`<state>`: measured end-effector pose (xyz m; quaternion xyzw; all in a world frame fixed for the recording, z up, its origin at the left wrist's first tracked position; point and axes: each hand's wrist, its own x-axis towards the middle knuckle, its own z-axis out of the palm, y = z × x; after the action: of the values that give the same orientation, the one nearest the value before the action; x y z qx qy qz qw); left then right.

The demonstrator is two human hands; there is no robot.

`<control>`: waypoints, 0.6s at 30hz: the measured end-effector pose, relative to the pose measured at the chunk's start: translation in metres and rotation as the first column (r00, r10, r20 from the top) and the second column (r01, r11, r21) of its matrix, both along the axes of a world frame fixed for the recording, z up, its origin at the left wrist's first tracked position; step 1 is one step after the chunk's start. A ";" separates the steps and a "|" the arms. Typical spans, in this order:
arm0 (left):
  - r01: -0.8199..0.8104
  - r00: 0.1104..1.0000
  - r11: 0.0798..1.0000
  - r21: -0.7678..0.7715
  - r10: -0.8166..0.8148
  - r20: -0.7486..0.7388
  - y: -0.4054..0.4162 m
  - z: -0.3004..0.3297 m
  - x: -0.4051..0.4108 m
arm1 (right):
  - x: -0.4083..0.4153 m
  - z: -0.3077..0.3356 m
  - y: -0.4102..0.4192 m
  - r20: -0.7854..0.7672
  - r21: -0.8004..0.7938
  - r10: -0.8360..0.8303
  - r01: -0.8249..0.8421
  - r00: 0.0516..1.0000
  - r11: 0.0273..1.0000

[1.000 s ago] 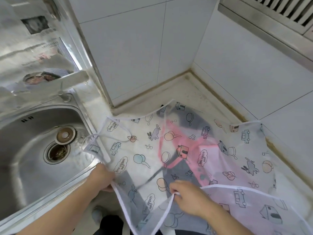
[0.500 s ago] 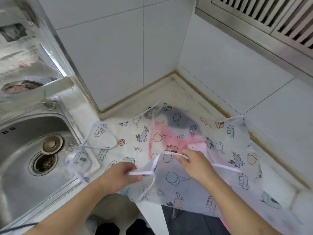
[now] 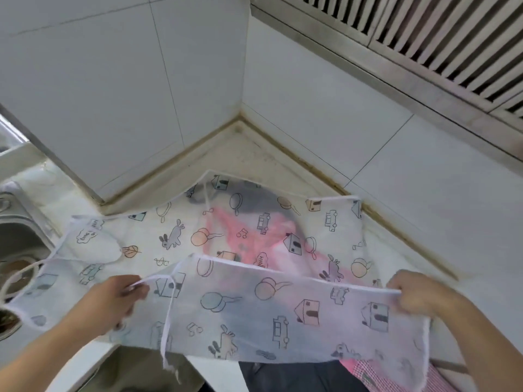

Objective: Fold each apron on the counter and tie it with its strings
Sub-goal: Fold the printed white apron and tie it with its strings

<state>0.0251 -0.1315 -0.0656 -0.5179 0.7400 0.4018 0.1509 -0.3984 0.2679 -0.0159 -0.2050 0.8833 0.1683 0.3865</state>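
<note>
A person stands at a tiled kitchen corner, folding a sheer printed apron [image 3: 283, 304] across the counter [image 3: 249, 157]. The left hand [image 3: 119, 299] pinches the white-bound hem at one end of the raised flap; the right hand [image 3: 418, 295] curls its fingers round the same hem at the other end, so the edge runs taut between the two grips. Beyond that held edge the rest of the apron lies flat on the counter, its cartoon houses, rabbits and cars showing, with pink and dark fabric [image 3: 246, 230] visible through it from beneath. Below the grips the flap hangs off the counter's front edge toward the person.

A white apron string [image 3: 167, 321] drops loose just inside the left hand's pinch, and out past the left hand another string loops toward the steel sink [image 3: 19, 239], where part of the apron seems to overhang the rim.

The risks, as judged from here: the fabric looks thin and slippery, so an uneven pull could skew the fold or drag the flat half out of line. The dangling string may get trapped inside the fold, leaving nothing free to tie. The end by the sink could slide into the basin and get wet.
</note>
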 end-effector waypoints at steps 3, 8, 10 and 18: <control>-0.097 0.990 0.987 -0.124 0.083 -0.115 -0.009 0.005 -0.016 | 0.001 0.003 0.011 -0.318 -0.703 -0.491 0.145 0.811 0.696; -0.094 0.982 0.925 -0.368 0.026 -0.186 -0.011 0.010 -0.040 | 0.025 -0.040 0.042 0.020 -0.592 -0.848 0.689 0.530 0.417; -0.016 0.993 0.879 -0.477 -0.042 -0.112 -0.009 0.003 -0.039 | 0.036 -0.062 0.056 0.097 -0.499 -0.835 0.752 0.542 0.431; -0.122 0.964 0.991 0.057 0.104 0.246 0.031 0.011 -0.027 | 0.060 -0.071 0.062 0.018 -0.545 -0.752 0.637 0.659 0.545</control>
<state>-0.0018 -0.1006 -0.0550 -0.5987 0.6704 0.3699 0.2354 -0.3379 0.3300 -0.0871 0.0896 0.9385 -0.2165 0.2537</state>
